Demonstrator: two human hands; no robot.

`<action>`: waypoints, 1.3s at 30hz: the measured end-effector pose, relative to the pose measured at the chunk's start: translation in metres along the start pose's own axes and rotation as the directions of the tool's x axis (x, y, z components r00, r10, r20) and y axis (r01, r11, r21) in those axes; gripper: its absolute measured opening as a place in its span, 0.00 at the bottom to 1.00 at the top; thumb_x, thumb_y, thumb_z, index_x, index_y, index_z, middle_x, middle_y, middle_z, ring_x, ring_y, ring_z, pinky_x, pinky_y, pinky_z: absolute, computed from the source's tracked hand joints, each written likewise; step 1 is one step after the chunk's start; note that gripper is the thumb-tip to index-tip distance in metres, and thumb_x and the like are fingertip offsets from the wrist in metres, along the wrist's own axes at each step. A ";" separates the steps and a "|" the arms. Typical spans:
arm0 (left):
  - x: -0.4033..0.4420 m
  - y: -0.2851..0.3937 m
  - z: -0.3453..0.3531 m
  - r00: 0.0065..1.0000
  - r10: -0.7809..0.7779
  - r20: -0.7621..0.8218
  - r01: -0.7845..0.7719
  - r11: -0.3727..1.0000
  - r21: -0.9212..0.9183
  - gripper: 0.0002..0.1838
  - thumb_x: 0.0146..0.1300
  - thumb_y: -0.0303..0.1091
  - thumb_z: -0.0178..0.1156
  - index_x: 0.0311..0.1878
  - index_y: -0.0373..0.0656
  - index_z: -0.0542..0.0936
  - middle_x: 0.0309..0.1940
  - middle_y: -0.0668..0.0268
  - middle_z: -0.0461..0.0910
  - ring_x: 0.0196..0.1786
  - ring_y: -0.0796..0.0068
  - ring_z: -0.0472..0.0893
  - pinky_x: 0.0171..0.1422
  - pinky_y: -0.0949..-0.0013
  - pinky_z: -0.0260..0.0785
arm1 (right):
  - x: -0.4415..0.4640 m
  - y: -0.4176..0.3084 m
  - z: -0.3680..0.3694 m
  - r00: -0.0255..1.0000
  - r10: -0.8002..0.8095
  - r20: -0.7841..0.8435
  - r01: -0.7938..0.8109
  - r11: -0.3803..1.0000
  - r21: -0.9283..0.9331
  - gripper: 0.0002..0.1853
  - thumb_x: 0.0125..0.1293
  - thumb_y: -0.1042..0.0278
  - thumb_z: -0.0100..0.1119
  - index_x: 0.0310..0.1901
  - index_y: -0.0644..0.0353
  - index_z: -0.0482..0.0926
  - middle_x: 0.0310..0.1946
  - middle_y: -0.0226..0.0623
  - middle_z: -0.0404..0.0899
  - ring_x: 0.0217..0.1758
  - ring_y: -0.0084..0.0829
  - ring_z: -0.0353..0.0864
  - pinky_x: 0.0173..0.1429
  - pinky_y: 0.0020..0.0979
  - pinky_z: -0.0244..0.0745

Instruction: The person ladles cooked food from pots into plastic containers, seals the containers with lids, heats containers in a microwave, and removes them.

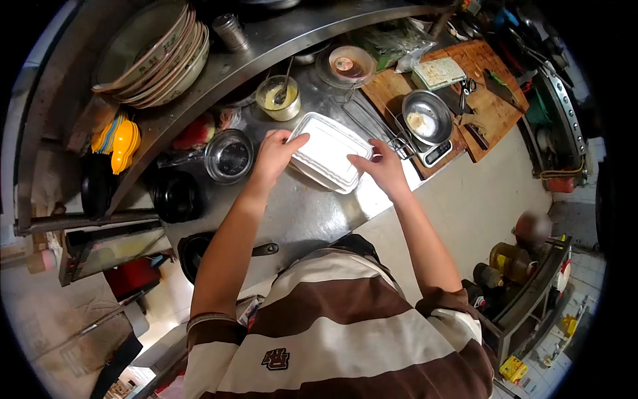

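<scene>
A white rectangular food container [325,147], its ribbed top face turned up toward me, is held over the steel counter. My left hand [271,158] grips its left end, thumb laid on the top edge and fingers underneath. At the opposite end, my right hand [384,171] has its thumb on the top and its fingers around the side. Behind the container stands a glass jar [279,106] of pale yellow paste with a spoon in it. Right of my right hand, a metal bowl [427,118] with white and tan contents rests on a digital scale [436,154].
Stacked bowls [149,66] and a metal shaker [230,33] occupy the shelf above. Left on the counter are a steel bowl [228,156] and black bowls [174,194]. A wooden cutting board [508,116] bears scissors [466,92] and a knife. A pan handle [266,249] juts near my left forearm.
</scene>
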State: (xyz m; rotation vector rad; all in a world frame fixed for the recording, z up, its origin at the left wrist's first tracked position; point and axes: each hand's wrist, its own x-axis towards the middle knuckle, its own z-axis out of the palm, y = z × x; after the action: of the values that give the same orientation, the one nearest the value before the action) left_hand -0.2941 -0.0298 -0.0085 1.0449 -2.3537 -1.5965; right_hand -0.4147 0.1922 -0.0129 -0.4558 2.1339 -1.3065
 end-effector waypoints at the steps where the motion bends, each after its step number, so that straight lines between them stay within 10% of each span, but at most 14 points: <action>1: 0.000 0.001 -0.002 0.997 -0.040 0.071 0.044 0.997 -0.068 0.24 0.57 0.48 0.62 0.46 0.35 0.76 0.44 0.63 0.77 0.47 0.73 0.74 0.50 0.73 0.64 | -0.006 0.001 0.003 0.997 -0.003 -0.081 0.001 0.999 -0.033 0.46 0.47 0.45 0.69 0.58 0.75 0.64 0.46 0.50 0.74 0.44 0.34 0.76 0.46 0.31 0.73; 12: 0.008 -0.001 -0.021 0.932 -0.105 0.347 0.249 0.880 -0.403 0.29 0.59 0.48 0.60 0.57 0.36 0.70 0.52 0.61 0.75 0.56 0.73 0.71 0.59 0.72 0.58 | -0.018 -0.006 0.030 0.981 0.172 0.090 -0.193 0.918 0.348 0.30 0.59 0.48 0.61 0.54 0.63 0.70 0.45 0.37 0.76 0.48 0.28 0.75 0.51 0.33 0.72; 19: 0.017 -0.009 -0.021 0.946 -0.038 0.322 0.137 0.947 -0.291 0.28 0.60 0.47 0.59 0.56 0.34 0.71 0.50 0.61 0.75 0.53 0.74 0.72 0.57 0.72 0.60 | -0.016 0.007 0.040 0.973 0.211 -0.099 -0.201 0.974 0.104 0.25 0.59 0.49 0.61 0.47 0.65 0.75 0.35 0.32 0.78 0.38 0.21 0.75 0.42 0.22 0.69; 29: 0.013 0.003 -0.019 0.943 -0.024 0.332 0.118 0.957 -0.265 0.22 0.62 0.45 0.56 0.50 0.34 0.75 0.43 0.64 0.78 0.47 0.77 0.73 0.53 0.74 0.62 | -0.028 -0.001 0.051 0.978 0.160 -0.135 -0.098 0.920 0.378 0.22 0.57 0.57 0.65 0.45 0.67 0.74 0.38 0.38 0.79 0.42 0.25 0.76 0.50 0.24 0.68; 35: 0.046 -0.042 -0.010 0.949 -0.087 0.303 0.249 0.796 -0.552 0.28 0.64 0.55 0.52 0.54 0.38 0.75 0.46 0.66 0.78 0.50 0.77 0.72 0.56 0.73 0.60 | -0.035 0.029 0.062 0.914 0.305 -0.269 -0.083 0.786 0.612 0.35 0.66 0.44 0.49 0.64 0.65 0.59 0.61 0.46 0.64 0.64 0.33 0.63 0.66 0.35 0.59; 38: 0.057 -0.059 0.001 0.882 -0.263 0.391 0.437 0.768 -0.469 0.27 0.68 0.53 0.47 0.57 0.39 0.73 0.50 0.66 0.77 0.52 0.78 0.73 0.57 0.72 0.63 | -0.026 0.050 0.073 0.920 0.392 0.012 -0.278 0.632 0.724 0.37 0.68 0.39 0.38 0.70 0.59 0.52 0.69 0.37 0.54 0.74 0.33 0.46 0.69 0.42 0.52; 39: 0.061 -0.065 0.005 0.851 -0.321 0.415 0.490 0.767 -0.414 0.26 0.70 0.50 0.45 0.58 0.39 0.72 0.51 0.66 0.77 0.53 0.78 0.74 0.57 0.72 0.64 | -0.024 0.054 0.082 0.913 0.406 0.028 -0.294 0.609 0.736 0.36 0.68 0.38 0.38 0.68 0.56 0.55 0.67 0.34 0.60 0.71 0.32 0.54 0.69 0.40 0.52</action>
State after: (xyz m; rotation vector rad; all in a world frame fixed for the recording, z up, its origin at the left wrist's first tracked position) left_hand -0.3113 -0.0754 -0.0834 1.3047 -1.7259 -2.5453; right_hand -0.3429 0.1739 -0.0820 0.3986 1.4796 -1.8237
